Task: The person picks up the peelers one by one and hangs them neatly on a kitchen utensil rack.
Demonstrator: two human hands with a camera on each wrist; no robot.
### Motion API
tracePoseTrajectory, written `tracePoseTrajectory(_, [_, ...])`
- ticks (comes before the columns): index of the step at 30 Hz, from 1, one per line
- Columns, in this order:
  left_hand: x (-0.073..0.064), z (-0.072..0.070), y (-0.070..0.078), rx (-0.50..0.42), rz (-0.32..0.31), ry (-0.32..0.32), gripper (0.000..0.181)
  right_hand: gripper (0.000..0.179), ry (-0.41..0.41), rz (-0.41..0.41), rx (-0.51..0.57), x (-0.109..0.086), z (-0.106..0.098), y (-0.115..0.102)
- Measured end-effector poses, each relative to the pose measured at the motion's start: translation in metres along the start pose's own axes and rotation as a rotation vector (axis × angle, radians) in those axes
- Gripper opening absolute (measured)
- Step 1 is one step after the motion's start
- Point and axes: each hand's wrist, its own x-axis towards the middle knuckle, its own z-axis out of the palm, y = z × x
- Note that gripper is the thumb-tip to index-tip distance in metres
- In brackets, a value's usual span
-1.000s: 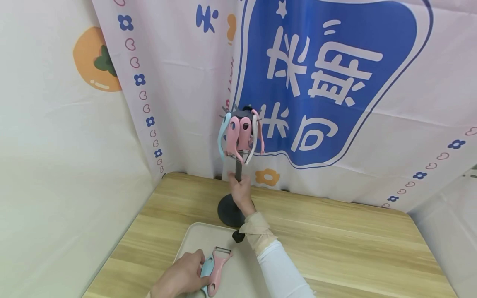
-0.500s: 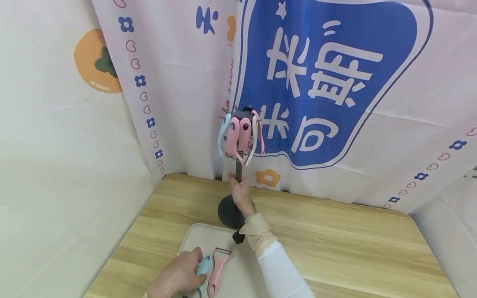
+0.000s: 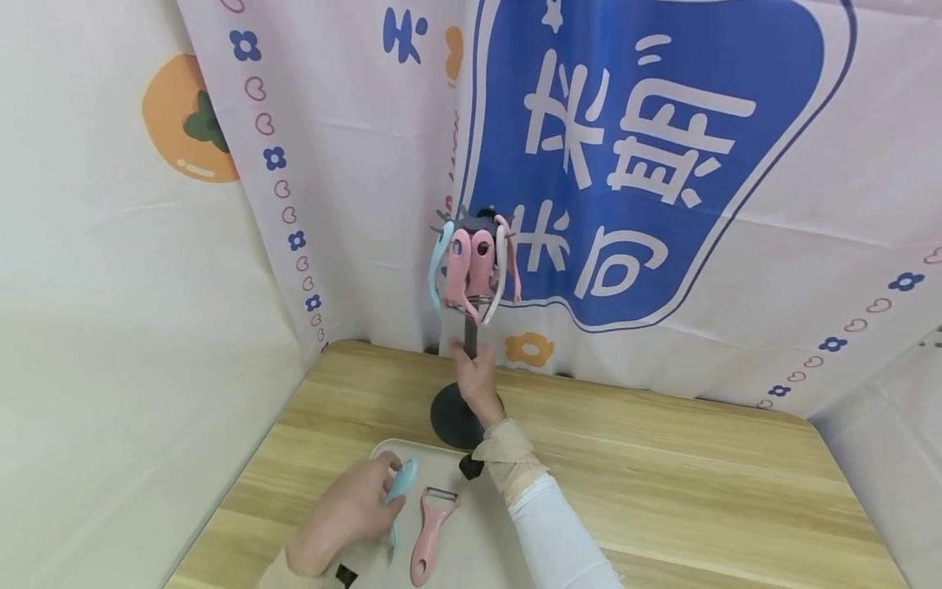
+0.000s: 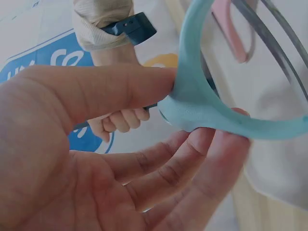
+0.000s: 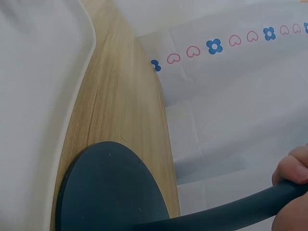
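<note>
Between thumb and fingers, my left hand (image 3: 352,505) pinches a light blue peeler (image 3: 401,478), lifted over the tray. The left wrist view shows the thumb and fingertips on the blue peeler's head (image 4: 192,103), near its blade. A pink peeler (image 3: 432,536) lies on the beige tray (image 3: 471,532), right of that hand. My right hand (image 3: 477,380) grips the pole of a dark stand (image 3: 471,335) with a round base (image 3: 450,415). From the stand's top hooks hang several peelers, among them pink ones (image 3: 459,266), a blue one (image 3: 439,262) and a white one (image 3: 500,274).
The tray sits on a wooden table (image 3: 662,474), just in front of the stand's base. Printed cloth (image 3: 368,204) hangs behind the table, and a pale curtain (image 3: 110,368) borders its left side.
My left hand has lifted the blue peeler off the tray, away from the pink peeler, and carried it slightly forward. The right hand stays on the pole.
</note>
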Motion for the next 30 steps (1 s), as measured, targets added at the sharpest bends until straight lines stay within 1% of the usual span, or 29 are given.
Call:
tracePoseTrajectory(4, [0.004,-0.008,0.005,-0.034,0.004,0.036,0.043,0.058,0.003,0.001,0.000,0.001,0.001,-0.001])
tracePoseTrajectory(8, [0.007,-0.018,0.010,-0.100,0.027,0.085,0.047,0.059,0.009,0.011,-0.002,0.001,0.001,-0.002])
tracePoseTrajectory(12, [0.011,-0.029,0.017,-0.117,0.067,0.132,0.049,0.059,0.006,0.017,-0.007,0.000,0.001,-0.001])
tracePoseTrajectory(14, [0.012,-0.033,0.020,-0.118,0.099,0.175,0.050,0.059,0.004,0.019,-0.011,-0.001,0.001,-0.001])
tracePoseTrajectory(17, [0.015,-0.038,0.025,-0.128,0.149,0.275,0.048,0.059,0.007,0.027,-0.011,-0.001,0.002,-0.001])
tracePoseTrajectory(19, [0.015,-0.040,0.028,-0.132,0.184,0.358,0.047,0.060,0.008,0.028,-0.008,-0.002,0.002,-0.001])
tracePoseTrajectory(23, [0.016,-0.046,0.037,-0.130,0.291,0.536,0.037,0.061,0.006,0.024,-0.002,-0.003,0.003,0.000])
tracePoseTrajectory(25, [0.017,-0.052,0.041,-0.125,0.363,0.623,0.029,0.060,0.001,0.021,-0.005,-0.002,0.003,0.001])
tracePoseTrajectory(27, [0.020,-0.059,0.047,-0.098,0.431,0.712,0.025,0.057,-0.004,0.016,-0.001,-0.001,0.003,0.001])
tracePoseTrajectory(30, [0.028,-0.072,0.056,-0.066,0.484,0.811,0.021,0.055,-0.006,0.006,0.001,0.001,0.002,0.001])
